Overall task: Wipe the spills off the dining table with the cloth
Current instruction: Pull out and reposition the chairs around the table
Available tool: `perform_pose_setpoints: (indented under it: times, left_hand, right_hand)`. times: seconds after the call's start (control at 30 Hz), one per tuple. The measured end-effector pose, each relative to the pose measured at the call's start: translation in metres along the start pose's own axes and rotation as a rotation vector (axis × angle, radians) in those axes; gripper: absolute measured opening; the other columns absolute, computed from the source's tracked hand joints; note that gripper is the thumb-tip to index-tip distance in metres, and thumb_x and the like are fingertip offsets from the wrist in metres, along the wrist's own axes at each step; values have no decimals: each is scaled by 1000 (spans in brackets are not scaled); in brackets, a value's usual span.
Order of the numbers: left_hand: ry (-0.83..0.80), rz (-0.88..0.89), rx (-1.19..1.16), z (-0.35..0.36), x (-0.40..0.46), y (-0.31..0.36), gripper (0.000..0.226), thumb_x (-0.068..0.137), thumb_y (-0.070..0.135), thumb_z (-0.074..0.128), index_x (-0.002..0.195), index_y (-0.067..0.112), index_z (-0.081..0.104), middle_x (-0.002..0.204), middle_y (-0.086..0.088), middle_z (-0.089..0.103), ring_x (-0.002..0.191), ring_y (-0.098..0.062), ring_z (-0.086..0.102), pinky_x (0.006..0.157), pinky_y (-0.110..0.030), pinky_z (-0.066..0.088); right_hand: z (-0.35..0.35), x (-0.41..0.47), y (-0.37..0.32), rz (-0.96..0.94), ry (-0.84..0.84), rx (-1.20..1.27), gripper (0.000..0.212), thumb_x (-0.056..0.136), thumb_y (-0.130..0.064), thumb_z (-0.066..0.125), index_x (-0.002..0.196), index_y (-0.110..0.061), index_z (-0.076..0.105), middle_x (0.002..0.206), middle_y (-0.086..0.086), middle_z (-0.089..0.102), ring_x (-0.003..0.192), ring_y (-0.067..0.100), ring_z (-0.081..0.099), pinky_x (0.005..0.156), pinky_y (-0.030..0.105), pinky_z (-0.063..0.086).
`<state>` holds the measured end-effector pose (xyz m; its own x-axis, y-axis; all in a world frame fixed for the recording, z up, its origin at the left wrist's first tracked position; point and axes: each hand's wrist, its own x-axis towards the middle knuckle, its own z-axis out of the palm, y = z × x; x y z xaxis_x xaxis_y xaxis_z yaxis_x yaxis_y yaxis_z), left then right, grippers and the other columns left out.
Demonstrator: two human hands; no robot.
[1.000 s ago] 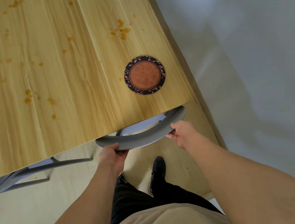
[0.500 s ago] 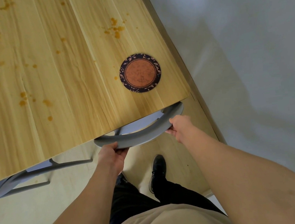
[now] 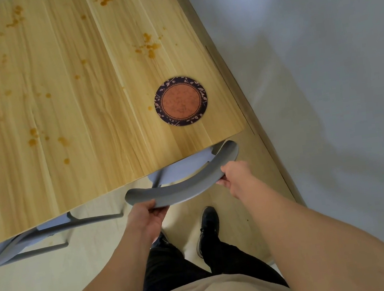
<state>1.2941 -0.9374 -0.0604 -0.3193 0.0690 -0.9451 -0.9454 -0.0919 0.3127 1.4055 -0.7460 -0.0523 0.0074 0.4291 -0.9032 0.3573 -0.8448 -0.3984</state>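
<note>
Spills (image 3: 147, 46) are dotting the table (image 3: 68, 101) (orange drops). Left hand (image 3: 146, 215) and right hand (image 3: 236, 176) are each gripping the chair back (image 3: 186, 183), fingers curled round it.

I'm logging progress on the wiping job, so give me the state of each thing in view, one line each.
Light wooden dining table: still spotted with orange spills.
Round dark-rimmed orange coaster: lying flat near the table's corner.
Grey curved chair backrest: gripped at both ends.
Left hand: gripping the backrest.
Right hand: gripping the backrest.
Cloth: not in view.

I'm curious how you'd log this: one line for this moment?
hands: left hand and right hand grip chair backrest | table: spills unwiped | cloth: unseen
</note>
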Motion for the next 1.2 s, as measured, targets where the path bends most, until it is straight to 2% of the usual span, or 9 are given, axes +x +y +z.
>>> perform_pose_setpoints:
  times: [0.17,0.33,0.47,0.6,0.77,0.87,1.0,1.1,1.2]
  left_hand:
    - [-33,30,-29,5,2,3,31,94,-12,37,122,-6,46,121,-27,55,96,-36,60,89,-44,47]
    - [-68,58,-40,7,-1,9,15,95,-9,37,101,-4,51,103,-24,57,94,-36,59,89,-44,46]
    - [-94,67,-64,1,1,6,15,96,-7,38,103,-5,51,104,-24,59,93,-34,60,96,-44,45]
    - [-103,7,-134,-10,8,-5,34,93,-7,37,126,-4,46,120,-26,58,110,-36,58,98,-43,44]
    - [-48,-22,-175,4,23,-4,49,74,-15,30,118,1,45,130,-26,53,117,-41,56,102,-51,42]
    - [-12,7,-248,9,28,-6,51,71,-14,31,118,1,46,129,-25,54,116,-41,56,100,-50,45]
    - [-41,65,-251,13,24,-2,32,82,-11,31,106,1,48,115,-22,56,111,-39,55,93,-46,48]
    - [-58,72,-219,16,21,-1,29,82,-10,31,103,2,47,103,-20,57,102,-37,56,79,-44,50]
    - [-71,67,-208,17,24,0,25,82,-10,31,95,2,49,100,-20,57,99,-36,56,84,-43,50]
  right_hand:
    - [-1,-3,-8,3,-26,34,23,91,6,49,113,1,52,109,19,62,80,25,66,53,28,58]
    - [6,-7,-16,-74,-125,-14,39,93,2,46,132,5,44,130,24,52,87,25,58,53,26,56]
    - [2,-7,-16,5,-126,18,26,90,7,53,116,3,54,99,18,62,90,26,63,69,31,57]
    - [-2,-6,-10,33,-112,21,25,89,8,51,113,2,53,101,18,60,99,29,63,62,34,55]
    - [-2,-4,-18,110,-238,56,25,95,5,41,116,-7,42,120,17,51,116,30,54,93,47,50]
    - [-2,0,-20,127,-295,196,26,93,11,39,115,-1,45,115,17,55,106,29,56,91,42,48]
    - [-2,-1,-18,74,-333,237,24,92,13,40,113,1,47,98,15,54,86,24,56,87,36,47]
    - [-2,1,-13,58,-346,278,30,90,13,41,118,4,48,102,15,55,89,25,57,86,35,48]
    - [-2,8,-11,40,-362,286,41,89,12,42,130,7,45,116,19,53,101,29,55,87,37,49]
